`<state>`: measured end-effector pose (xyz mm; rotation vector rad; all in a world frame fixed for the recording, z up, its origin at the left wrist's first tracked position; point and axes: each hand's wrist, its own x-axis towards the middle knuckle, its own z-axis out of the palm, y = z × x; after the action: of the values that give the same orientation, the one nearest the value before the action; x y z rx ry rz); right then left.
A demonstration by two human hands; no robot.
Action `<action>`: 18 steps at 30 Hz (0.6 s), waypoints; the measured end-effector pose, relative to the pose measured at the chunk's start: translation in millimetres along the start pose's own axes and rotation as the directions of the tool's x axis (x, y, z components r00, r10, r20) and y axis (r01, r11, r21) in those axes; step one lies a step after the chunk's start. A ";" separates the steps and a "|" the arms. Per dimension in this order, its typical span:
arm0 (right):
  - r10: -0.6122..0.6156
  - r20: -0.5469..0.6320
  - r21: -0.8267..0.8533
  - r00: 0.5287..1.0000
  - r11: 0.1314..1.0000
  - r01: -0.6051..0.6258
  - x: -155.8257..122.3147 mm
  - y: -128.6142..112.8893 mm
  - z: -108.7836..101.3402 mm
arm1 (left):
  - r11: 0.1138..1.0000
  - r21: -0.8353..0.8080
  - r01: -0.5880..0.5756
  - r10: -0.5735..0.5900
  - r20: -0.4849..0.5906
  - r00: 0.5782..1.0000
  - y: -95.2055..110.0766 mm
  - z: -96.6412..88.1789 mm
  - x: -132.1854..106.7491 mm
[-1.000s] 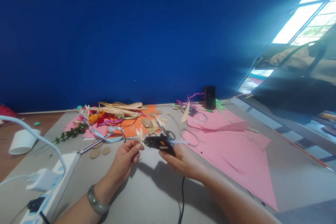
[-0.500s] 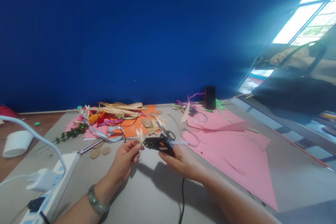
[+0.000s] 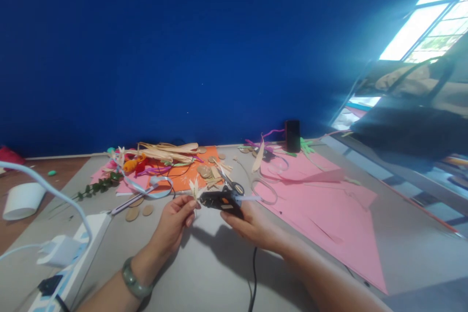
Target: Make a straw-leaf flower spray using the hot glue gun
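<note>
Between the fingertips of my left hand (image 3: 179,219) is a small cream-coloured flower (image 3: 194,189) with pointed petals, pinched low down. My right hand (image 3: 252,224) is wrapped round a black hot glue gun (image 3: 221,201), a pale glue stick (image 3: 248,198) poking from its back end. The gun's nozzle meets the flower's side near my left fingertips; whether they touch I cannot tell. From the gun a black cord (image 3: 254,278) runs down toward me. Scissors (image 3: 234,186) lie just behind the gun.
Wooden discs (image 3: 132,213), raffia strips (image 3: 168,150) and orange paper (image 3: 183,180) lie beyond my hands. Pink sheets (image 3: 321,214) cover the right side. A power strip (image 3: 87,234) and white cup (image 3: 24,201) are at left. A black phone-like box (image 3: 292,136) stands against the blue partition (image 3: 219,58).
Almost nothing differs. Both hands hold the flower and the glue gun in the same place, nozzle at the flower.
</note>
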<state>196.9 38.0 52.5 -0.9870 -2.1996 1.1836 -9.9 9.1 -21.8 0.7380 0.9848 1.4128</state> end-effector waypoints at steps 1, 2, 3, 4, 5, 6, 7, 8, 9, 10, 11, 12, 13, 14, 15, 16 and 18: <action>0.004 0.002 0.002 1.000 1.000 -0.004 -0.6 -0.1 0.3 | 1.000 0.000 -0.005 0.005 0.001 1.000 -0.1 -0.1 0.3; 0.007 0.003 0.005 1.000 1.000 -0.007 -0.9 -0.2 0.6 | 1.000 0.003 -0.010 0.010 0.000 1.000 -0.3 -0.3 0.5; 0.008 0.003 0.009 1.000 1.000 -0.008 -1.0 -0.2 0.8 | 1.000 0.006 -0.013 0.013 0.000 1.000 -0.4 -0.4 0.6; 0.008 0.003 0.015 1.000 1.000 -0.008 -0.7 0.0 0.8 | 1.000 0.008 -0.012 0.012 0.000 1.000 -0.5 -0.5 0.6; 0.007 0.002 0.021 1.000 1.000 -0.007 -0.2 0.3 0.9 | 1.000 0.011 -0.010 0.009 0.002 1.000 -0.5 -0.6 0.6; 0.007 0.000 0.026 1.000 1.000 -0.007 0.5 0.9 0.8 | 1.000 0.015 -0.005 0.005 0.003 1.000 -0.5 -0.7 0.4; 0.006 -0.001 0.031 1.000 1.000 -0.006 1.2 1.5 0.8 | 1.000 0.018 -0.001 0.001 0.004 1.000 -0.5 -0.7 0.3; 0.004 -0.002 0.034 1.000 0.999 -0.004 1.7 2.2 0.8 | 1.000 0.021 0.002 -0.002 0.004 1.000 -0.5 -0.7 0.2; 0.000 -0.001 0.034 1.000 0.999 0.000 2.0 3.0 0.9 | 1.000 0.022 0.004 -0.004 0.004 1.000 -0.6 -0.6 0.1; -0.004 0.001 0.032 1.000 0.999 0.004 2.0 3.7 1.1 | 1.000 0.021 0.003 -0.003 0.004 1.000 -0.7 -0.7 0.2; -0.009 0.003 0.028 1.000 1.000 0.009 1.8 4.4 1.3 | 1.000 0.018 0.001 -0.001 0.003 1.000 -1.0 -0.7 0.5; -0.013 0.005 0.024 1.000 1.000 0.013 1.3 5.0 1.6 | 1.000 0.013 -0.003 0.003 0.004 1.000 -1.3 -0.9 0.8; -0.017 0.005 0.020 1.000 1.000 0.017 0.8 5.5 1.9 | 1.000 0.009 -0.006 0.006 0.004 1.000 -1.7 -1.1 1.2; -0.020 0.003 0.016 1.000 1.000 0.019 0.3 6.0 2.1 | 1.000 0.005 -0.009 0.009 0.003 1.000 -2.1 -1.4 1.6; -0.023 0.001 0.013 1.000 1.000 0.023 -0.1 6.4 2.3 | 1.000 0.002 -0.011 0.011 0.001 1.000 -2.5 -1.7 1.9; -0.027 -0.002 0.011 1.000 1.000 0.027 -0.2 6.7 2.3 | 1.000 0.000 -0.011 0.011 -0.003 1.000 -2.7 -2.0 2.1; -0.036 -0.004 0.011 0.999 0.999 0.036 0.1 7.3 2.1 | 1.000 0.001 -0.008 0.008 -0.004 1.000 -2.9 -2.4 2.3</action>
<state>198.2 39.8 45.2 -0.9406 -2.1963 1.1757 -11.0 10.8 -25.7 0.7404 0.9867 1.4213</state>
